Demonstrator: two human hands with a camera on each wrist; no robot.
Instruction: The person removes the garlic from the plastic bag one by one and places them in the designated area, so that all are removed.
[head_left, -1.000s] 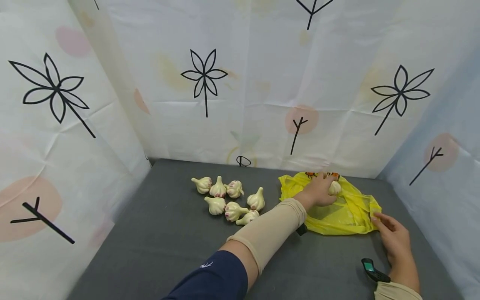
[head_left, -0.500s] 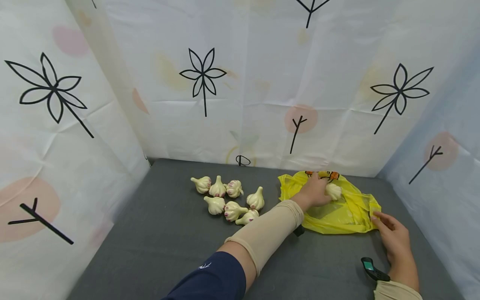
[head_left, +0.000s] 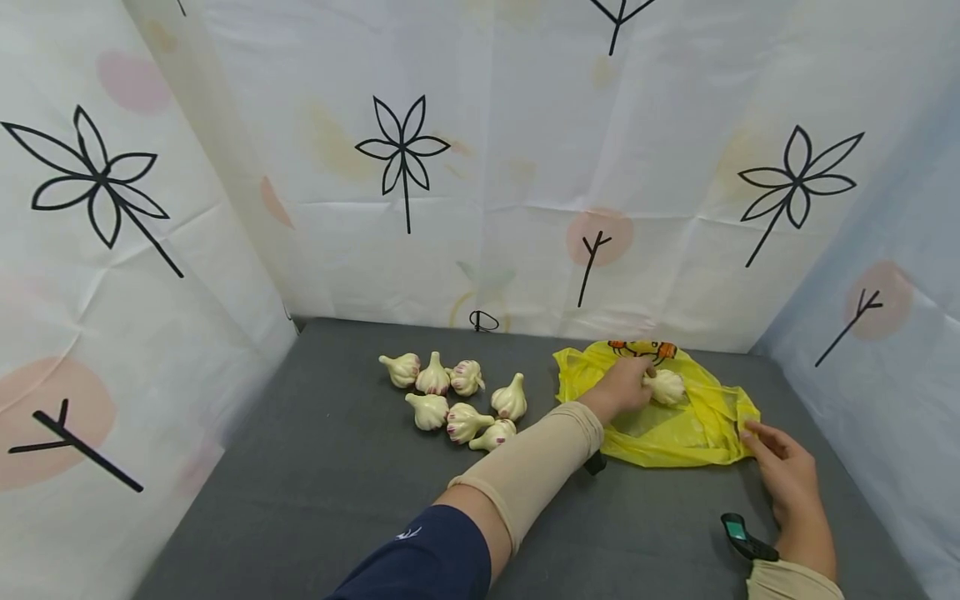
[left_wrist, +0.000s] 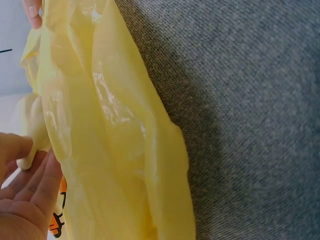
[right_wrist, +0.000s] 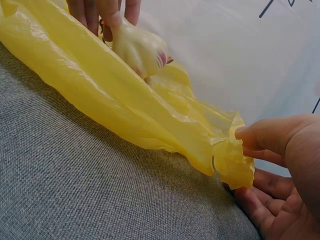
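Observation:
My left hand pinches a white garlic bulb by its stem, over the yellow plastic bag in the head view. Thumb and fingers close on the stem of this garlic bulb in the left wrist view. Purple streaks mark the bulb's lower end in the right wrist view. At the bag's right end, my right hand pinches the edge of the yellow bag between thumb and fingers. The bag lies spread on the table, an orange and black print at its back edge.
Several other garlic bulbs lie in a loose group on the grey table, left of the bag. Cloth with black flower drawings stands as a wall behind and at both sides.
My left hand has moved slightly left and down, and the garlic bulb has gone from beneath its fingers to their right, now lying more sideways. The right hand keeps its place on the bag's edge.

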